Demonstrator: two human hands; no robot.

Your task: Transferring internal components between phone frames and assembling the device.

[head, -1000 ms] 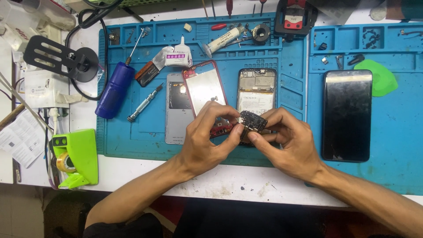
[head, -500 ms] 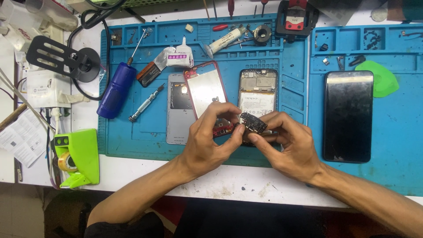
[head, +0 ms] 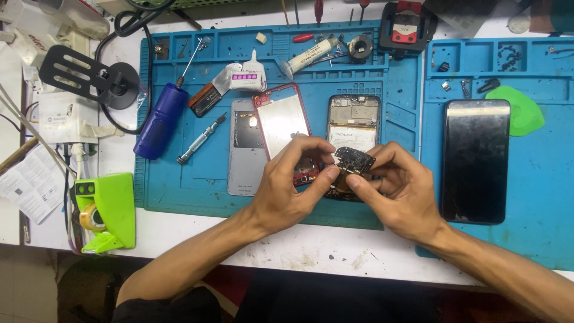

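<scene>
Blue mat (head: 197, 179), two hands (head: 287, 191), one circuit board (head: 354, 160)

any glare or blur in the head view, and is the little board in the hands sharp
Head view: even overhead light, soft shadows under both forearms; faint sheen on the black phone screen; the small dark board between left hand and right hand is fairly sharp, fine detail too small to read; edges bow slightly.

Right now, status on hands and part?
Left hand and right hand pinch small black circuit board. Held above opened phone. Nothing blocking.
</scene>
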